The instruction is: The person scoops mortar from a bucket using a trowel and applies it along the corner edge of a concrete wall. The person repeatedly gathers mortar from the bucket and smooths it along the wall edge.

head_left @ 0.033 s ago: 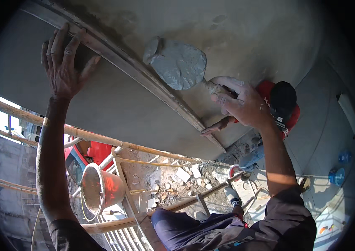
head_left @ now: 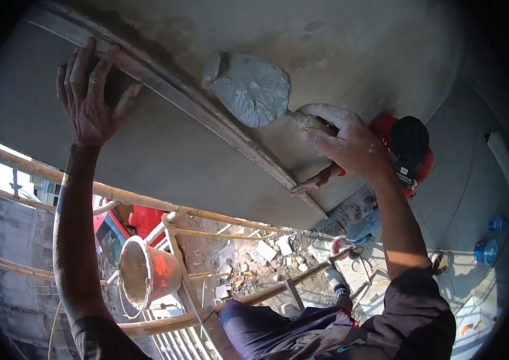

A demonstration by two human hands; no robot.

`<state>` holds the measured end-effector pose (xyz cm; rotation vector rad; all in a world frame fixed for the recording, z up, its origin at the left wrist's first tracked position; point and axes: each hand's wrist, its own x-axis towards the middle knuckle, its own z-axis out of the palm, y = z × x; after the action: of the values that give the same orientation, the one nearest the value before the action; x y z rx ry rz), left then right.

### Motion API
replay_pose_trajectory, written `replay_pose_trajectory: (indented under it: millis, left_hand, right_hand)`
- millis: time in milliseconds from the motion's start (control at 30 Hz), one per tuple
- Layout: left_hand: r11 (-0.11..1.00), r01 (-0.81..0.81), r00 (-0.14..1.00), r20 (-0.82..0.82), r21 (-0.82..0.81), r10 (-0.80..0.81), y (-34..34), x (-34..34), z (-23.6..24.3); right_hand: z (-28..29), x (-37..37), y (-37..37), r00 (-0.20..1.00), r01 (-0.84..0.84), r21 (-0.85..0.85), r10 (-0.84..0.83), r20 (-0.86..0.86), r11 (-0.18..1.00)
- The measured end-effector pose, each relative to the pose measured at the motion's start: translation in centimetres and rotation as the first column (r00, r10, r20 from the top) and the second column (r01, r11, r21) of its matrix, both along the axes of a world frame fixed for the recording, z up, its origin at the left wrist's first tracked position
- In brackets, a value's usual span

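My left hand [head_left: 89, 105] lies with spread fingertips on a long, straight strip [head_left: 200, 114] set diagonally against a grey plastered surface [head_left: 338, 54]. My right hand [head_left: 341, 138] grips the handle of a trowel [head_left: 248, 90], whose blade is coated in wet grey mortar and sits just beside the strip, higher in the picture. Below my right hand, another person's hand [head_left: 314, 183] touches the lower end of the same strip.
A person in red with a black cap [head_left: 408, 144] is close at my right. Scaffold poles [head_left: 230, 219] run below, with an orange-red bucket [head_left: 164, 270] hanging there. Rubble [head_left: 272, 258] lies on the ground; a red vehicle [head_left: 146, 216] and blue bottles [head_left: 485, 254] are farther off.
The trowel and my right hand have shifted slightly up and left. My left hand stays on the strip. The other person appears a little farther right.
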<state>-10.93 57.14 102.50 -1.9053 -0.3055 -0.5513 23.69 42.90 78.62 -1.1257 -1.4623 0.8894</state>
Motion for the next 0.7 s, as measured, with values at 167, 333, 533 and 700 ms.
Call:
replay_pose_trajectory:
  millis: [167,333,533,700]
  left_hand:
    - [0.998,-0.023,0.998,-0.054,0.055,0.025,0.2,-0.4,0.0]
    - [0.997,-0.041,0.995,-0.087,0.066,0.047,0.2,-0.2,0.0]
    - [0.995,-0.011,0.991,-0.133,0.096,0.024,0.5,0.1,-0.1]
    - [0.996,-0.008,0.99,-0.137,0.094,0.021,0.8,0.2,0.0]
  right_hand:
    - [-2.7,-2.5,5.7,0.919,0.228,0.442,-0.342,0.197,0.867]
    - [-5.5,-5.4,6.7,0.892,0.315,0.47,-0.426,0.149,0.825]
    - [-6.3,-7.4,7.3,0.879,0.358,0.543,-0.471,0.08,0.76]
    - [-6.6,-7.3,7.3,0.886,0.356,0.58,-0.461,0.039,0.733]
